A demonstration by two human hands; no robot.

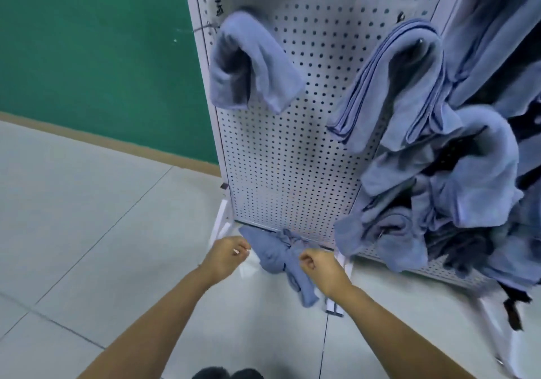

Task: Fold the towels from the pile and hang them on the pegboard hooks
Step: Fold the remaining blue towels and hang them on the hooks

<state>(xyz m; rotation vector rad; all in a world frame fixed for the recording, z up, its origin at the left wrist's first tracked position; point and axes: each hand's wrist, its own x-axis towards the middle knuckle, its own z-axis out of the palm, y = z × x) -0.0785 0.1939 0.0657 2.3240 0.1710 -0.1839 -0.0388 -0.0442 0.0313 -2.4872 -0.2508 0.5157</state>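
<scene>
Towel [278, 257] lies crumpled on the floor at the pegboard [292, 150] foot, trailing toward the person. Left hand [231, 257] and right hand [317, 264] flank it with curled fingers. I cannot tell whether either grips it.

Arms stretch downward, left hand [227, 254] and right hand [319, 264] with fingers curled.

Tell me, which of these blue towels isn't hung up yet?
The crumpled towel lying on the floor at the foot of the pegboard. The other towels all hang higher up on the board.
</scene>
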